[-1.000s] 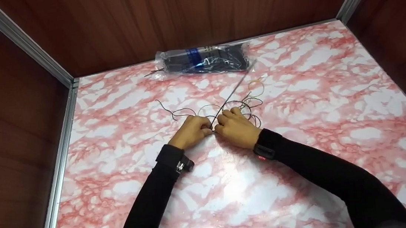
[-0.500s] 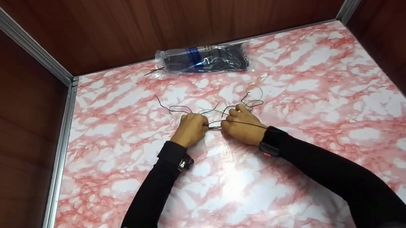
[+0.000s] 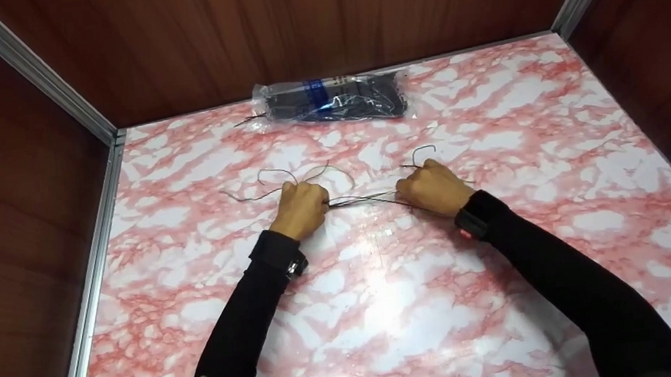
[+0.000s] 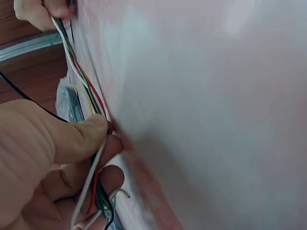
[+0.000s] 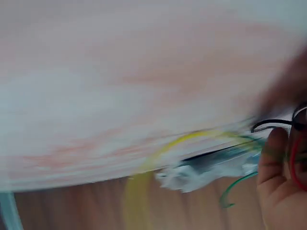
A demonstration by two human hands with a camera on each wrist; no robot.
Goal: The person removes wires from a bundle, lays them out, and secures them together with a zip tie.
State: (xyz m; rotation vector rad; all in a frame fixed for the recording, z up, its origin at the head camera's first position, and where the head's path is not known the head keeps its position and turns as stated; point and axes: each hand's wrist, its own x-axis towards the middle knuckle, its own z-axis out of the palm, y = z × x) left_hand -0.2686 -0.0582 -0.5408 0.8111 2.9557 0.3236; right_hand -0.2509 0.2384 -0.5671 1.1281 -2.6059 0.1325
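My left hand [image 3: 302, 207] grips a bundle of thin wires [image 3: 346, 201] left of the table's middle. In the left wrist view, its thumb presses white, red, green and black wires [image 4: 81, 72] against the curled fingers. Loose wire ends fan out beyond that hand. My right hand [image 3: 434, 188] holds the bundle's other stretch, which runs nearly straight between both hands. A thin black strip [image 3: 398, 202] slants from the bundle toward the right wrist. The right wrist view is blurred; a yellow wire [image 5: 192, 135] and a red wire [image 5: 295, 167] show by the fingers.
A clear plastic bag [image 3: 333, 99] of long black pieces lies at the back of the table, with a dark end poking out at its left. Dark wood-look panels [image 3: 319, 24] in metal frames enclose the red-and-white marbled table [image 3: 386, 331] behind and at both sides.
The hands, close together before, have drawn apart sideways, stretching the wires between them. The long black strip, earlier pointing up toward the bag, has swung down to the right.
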